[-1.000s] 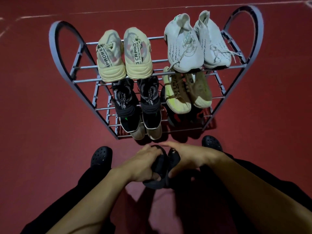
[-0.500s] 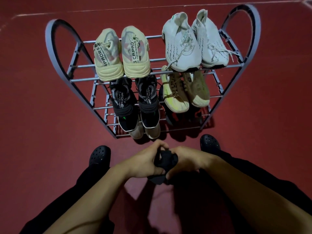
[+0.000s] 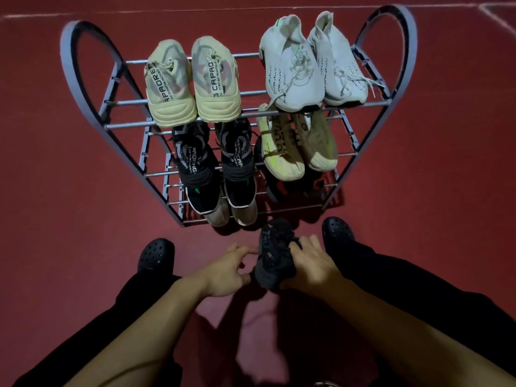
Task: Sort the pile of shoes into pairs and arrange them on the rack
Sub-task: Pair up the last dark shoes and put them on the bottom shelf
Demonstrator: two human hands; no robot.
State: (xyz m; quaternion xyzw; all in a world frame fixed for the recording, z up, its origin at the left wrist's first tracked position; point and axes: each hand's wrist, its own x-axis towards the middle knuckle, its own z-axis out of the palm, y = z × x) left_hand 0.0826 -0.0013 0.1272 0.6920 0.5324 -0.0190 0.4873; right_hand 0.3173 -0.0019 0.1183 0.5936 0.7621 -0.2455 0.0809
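Right hand point(image 3: 312, 263) is gripping the black shoe point(image 3: 275, 255) from its right side, fingers curled over the upper, toe pointing away toward the rack point(image 3: 391, 88). Left hand point(image 3: 227, 270) is sitting just beside the shoe's left edge, fingertips at or nearly at it; can't tell if it's actually pinching anything. Whether that dark bundle is one shoe or two pressed together, too dark to say.

Shoe is hovering low over the red floor point(image 3: 55, 219), between the person's two black clogs point(image 3: 156, 254), just near of the rack's bottom tier.

Handling, my read: knit or mesh upper, so light and soft, likely collapsing if squeezed at the collar. Sole is the stiff part, so better holding at the midfoot or heel with the thumb under the sole. Not fragile, not slippery; loose laces could be snagging on the rack bars.

Count on rack:
- cream pair point(image 3: 192, 85), top left: 2
- white knit pair point(image 3: 312, 65), top right: 2
- black-and-grey pair point(image 3: 215, 166), middle left: 2
- tan/yellow pair point(image 3: 296, 146), middle right: 2
- beige pair point(image 3: 231, 216), bottom left, only toes showing: 2
- dark shoes with red marks point(image 3: 293, 188), bottom right: count unclear

Free slot isn't obvious from this angle.
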